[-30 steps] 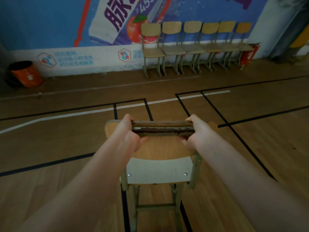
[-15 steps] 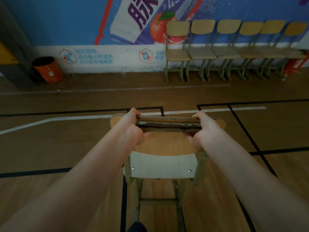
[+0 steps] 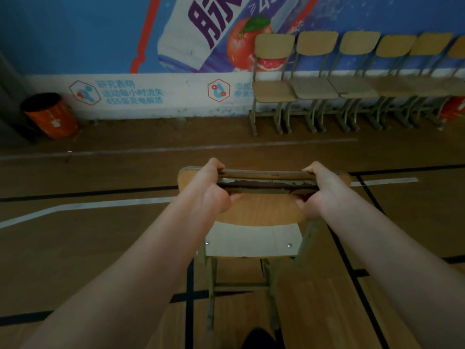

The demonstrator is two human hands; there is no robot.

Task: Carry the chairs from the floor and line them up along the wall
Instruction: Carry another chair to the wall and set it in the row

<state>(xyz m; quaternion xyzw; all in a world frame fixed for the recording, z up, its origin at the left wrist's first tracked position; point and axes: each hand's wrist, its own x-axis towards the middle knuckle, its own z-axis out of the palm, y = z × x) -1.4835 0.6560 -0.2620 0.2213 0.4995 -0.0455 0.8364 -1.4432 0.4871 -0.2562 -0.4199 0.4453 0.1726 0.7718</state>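
I hold a wooden chair (image 3: pixel 254 238) with a metal frame in front of me, above the gym floor. My left hand (image 3: pixel 211 187) grips the left end of the chair's top edge, and my right hand (image 3: pixel 319 190) grips the right end. Its pale panel faces me and the legs hang down toward my feet. A row of several matching chairs (image 3: pixel 352 84) stands side by side against the blue wall at the upper right. The leftmost chair of the row (image 3: pixel 273 84) is straight ahead and slightly right of the one I carry.
An orange bin (image 3: pixel 50 114) stands by the wall at the far left. A red object (image 3: pixel 453 109) sits behind the row at the right edge. Black and white court lines (image 3: pixel 88 205) cross the wooden floor. Bare floor lies along the wall left of the row.
The wall, bin and chair row have come closer and shifted right in view. Both hands keep the same grip on the carried chair.
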